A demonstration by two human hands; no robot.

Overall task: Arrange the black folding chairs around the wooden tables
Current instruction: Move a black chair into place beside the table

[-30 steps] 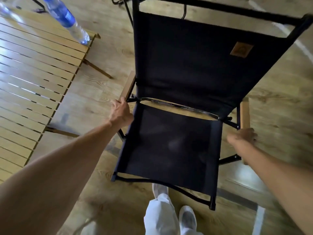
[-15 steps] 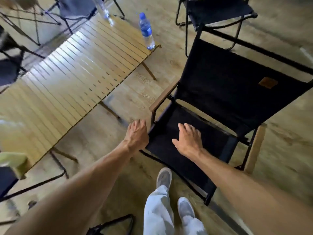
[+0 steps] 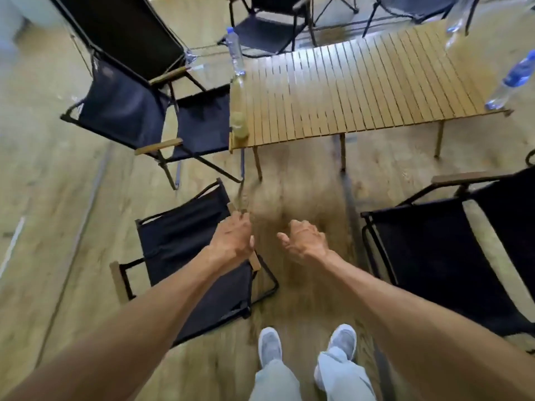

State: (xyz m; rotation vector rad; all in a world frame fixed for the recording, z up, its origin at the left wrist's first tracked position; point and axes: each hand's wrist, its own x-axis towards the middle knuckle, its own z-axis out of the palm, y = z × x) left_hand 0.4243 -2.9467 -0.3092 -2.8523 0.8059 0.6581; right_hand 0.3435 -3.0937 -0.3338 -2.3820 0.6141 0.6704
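Observation:
A black folding chair (image 3: pixel 185 250) with wooden armrests stands on the floor at lower left, turned sideways. My left hand (image 3: pixel 231 241) lies over its right armrest, fingers wrapped around the wood. My right hand (image 3: pixel 304 241) hangs beside it over bare floor, loosely curled and holding nothing. A second black chair (image 3: pixel 434 256) stands at the right, apart from both hands. The slatted wooden table (image 3: pixel 347 88) is ahead. A third black chair (image 3: pixel 199 123) sits tucked against its left end.
Water bottles (image 3: pixel 236 50) (image 3: pixel 512 79) stand at the table's corners, and a yellowish bottle (image 3: pixel 238 111) on its left edge. More black chairs (image 3: pixel 269 30) stand beyond the table, and a tall one (image 3: pixel 124 27) at upper left. My feet (image 3: pixel 269 345) stand on the wooden floor.
Both hands have left the chair now at the right. My view swung left; my left hand has taken the armrest of another chair at lower left.

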